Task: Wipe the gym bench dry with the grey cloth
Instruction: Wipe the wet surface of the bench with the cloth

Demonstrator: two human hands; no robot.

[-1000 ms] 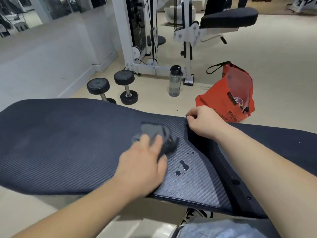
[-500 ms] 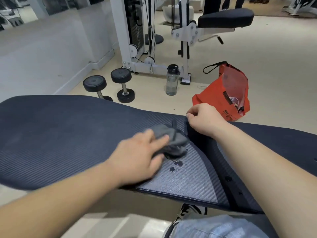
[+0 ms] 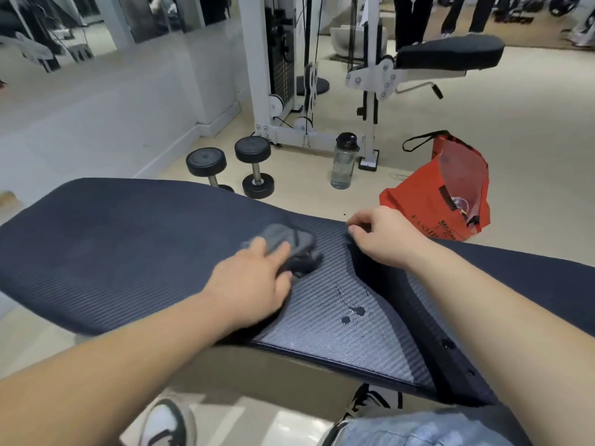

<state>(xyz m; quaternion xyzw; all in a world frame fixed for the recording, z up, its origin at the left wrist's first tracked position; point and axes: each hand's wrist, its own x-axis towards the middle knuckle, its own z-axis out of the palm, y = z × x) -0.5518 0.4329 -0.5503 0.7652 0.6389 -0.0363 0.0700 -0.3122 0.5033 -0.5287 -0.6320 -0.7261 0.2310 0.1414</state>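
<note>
The dark ribbed gym bench (image 3: 122, 252) stretches across the view. My left hand (image 3: 254, 281) grips the crumpled grey cloth (image 3: 289, 244) and presses it on the bench's middle, near the far edge. A few water drops (image 3: 352, 313) lie on the lighter carbon-pattern panel, to the right of and nearer than the cloth, with faint wet streaks above them. My right hand (image 3: 383, 239) rests curled at the bench's far edge by the gap between the two pads, its fingertips pinching the pad's edge.
On the floor beyond the bench stand two black dumbbells (image 3: 231, 165), a clear water bottle (image 3: 344, 162) and an orange bag (image 3: 441, 194). A white cable machine (image 3: 289, 91) with a padded seat (image 3: 450, 54) rises behind. My shoes and knee show below the bench.
My left hand has swept the cloth right toward the gap and then back left. The drops near the front are uncovered again, with fresh smears above them. My right hand has stayed put.
</note>
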